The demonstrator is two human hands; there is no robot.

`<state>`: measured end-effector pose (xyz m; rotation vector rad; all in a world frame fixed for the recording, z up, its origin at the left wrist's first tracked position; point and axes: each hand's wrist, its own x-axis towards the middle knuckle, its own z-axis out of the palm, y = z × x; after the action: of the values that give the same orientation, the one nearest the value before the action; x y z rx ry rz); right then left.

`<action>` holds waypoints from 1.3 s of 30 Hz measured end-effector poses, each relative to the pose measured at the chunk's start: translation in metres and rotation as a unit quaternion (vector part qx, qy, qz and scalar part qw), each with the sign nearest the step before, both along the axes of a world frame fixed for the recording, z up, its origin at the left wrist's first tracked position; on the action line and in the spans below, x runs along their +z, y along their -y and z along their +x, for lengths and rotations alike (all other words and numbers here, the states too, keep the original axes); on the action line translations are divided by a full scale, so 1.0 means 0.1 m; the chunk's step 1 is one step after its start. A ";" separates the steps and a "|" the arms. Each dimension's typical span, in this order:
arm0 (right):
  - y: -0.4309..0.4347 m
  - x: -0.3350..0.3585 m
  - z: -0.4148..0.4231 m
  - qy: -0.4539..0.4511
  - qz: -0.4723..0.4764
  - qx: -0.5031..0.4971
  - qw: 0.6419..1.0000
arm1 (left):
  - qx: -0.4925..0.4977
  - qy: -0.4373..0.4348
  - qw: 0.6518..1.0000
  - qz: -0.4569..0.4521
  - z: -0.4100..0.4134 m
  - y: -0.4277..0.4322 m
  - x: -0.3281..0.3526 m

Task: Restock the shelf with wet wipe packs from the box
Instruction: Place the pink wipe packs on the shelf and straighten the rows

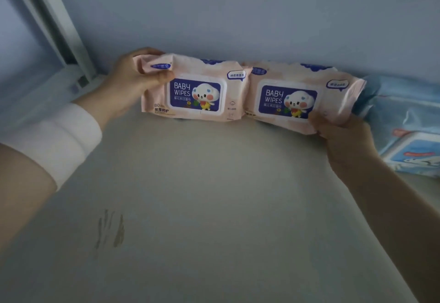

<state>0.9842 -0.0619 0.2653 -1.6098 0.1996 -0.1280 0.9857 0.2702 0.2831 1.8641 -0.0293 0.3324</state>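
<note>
Two pink packs (250, 90) upright at shelf (190, 183) back. Left hand (133, 83) pinches left end, right hand (342, 133) grips right corner; push flush against wall, beside blue pack (409, 136).

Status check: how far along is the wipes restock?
Done: blue packs lie on the shelf, far right. In hand: the left hand grips the left pink pack, the right hand the right pink pack, side by side at the back wall. Left: release them; much shelf is bare, and the box is out of view.
</note>
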 end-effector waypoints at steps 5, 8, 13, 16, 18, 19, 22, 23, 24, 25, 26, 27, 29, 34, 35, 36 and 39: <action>-0.14 -0.06 0.24 -0.004 -0.085 -0.052 0.995 | -0.016 0.014 1.000 0.011 0.38 0.00 -0.02; -0.22 -0.08 0.33 0.001 -0.136 -0.102 0.985 | -0.003 0.026 1.000 0.001 0.48 -0.02 -0.05; -0.37 -0.08 0.41 0.002 -0.127 -0.214 0.968 | 0.030 0.035 0.999 -0.019 0.53 -0.03 -0.13; -0.44 -0.10 0.42 -0.001 -0.130 -0.264 0.956 | 0.049 0.048 0.997 -0.022 0.50 0.02 -0.16; -0.51 -0.13 0.40 -0.001 -0.167 -0.277 0.946 | 0.065 0.056 0.996 -0.031 0.48 0.06 -0.18; -0.54 -0.14 0.39 -0.003 -0.187 -0.279 0.942 | 0.076 0.058 0.995 -0.032 0.47 0.08 -0.18; -0.65 -0.13 0.34 -0.022 -0.235 -0.276 0.932 | 0.128 0.057 0.990 0.003 0.44 0.14 -0.17; -0.69 -0.12 0.32 -0.032 -0.243 -0.269 0.931 | 0.154 0.055 0.986 0.035 0.42 0.15 -0.17; -0.72 -0.11 0.30 -0.041 -0.247 -0.258 0.933 | 0.184 0.054 0.978 0.082 0.39 0.16 -0.17; -0.74 -0.09 0.26 -0.046 -0.252 -0.243 0.936 | 0.214 0.054 0.966 0.138 0.35 0.17 -0.16; -0.76 -0.08 0.21 -0.046 -0.267 -0.223 0.937 | 0.234 0.061 0.951 0.191 0.28 0.20 -0.14; -0.77 -0.08 0.15 -0.037 -0.294 -0.200 0.934 | 0.237 0.078 0.939 0.237 0.21 0.24 -0.10; -0.76 -0.06 -0.01 0.007 -0.372 -0.154 0.915 | 0.199 0.127 0.915 0.327 0.08 0.35 -0.01; -0.42 0.13 -0.47 0.072 -0.545 -0.017 0.835 | 0.051 0.146 0.787 0.597 -0.19 0.88 0.31; -0.28 0.19 -0.58 0.076 -0.570 0.012 0.818 | 0.024 0.134 0.766 0.629 -0.27 1.05 0.37; -0.13 0.26 -0.70 0.081 -0.587 0.037 0.805 | 0.006 0.123 0.750 0.650 -0.35 1.23 0.43; 0.48 0.51 -1.16 0.104 -0.619 0.077 0.775 | -0.022 0.121 0.714 0.690 -0.69 1.91 0.61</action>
<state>0.8684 -0.1100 0.3165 -2.9042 -0.2743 -0.3593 0.9171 0.0788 0.3445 3.2841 -0.6713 0.6098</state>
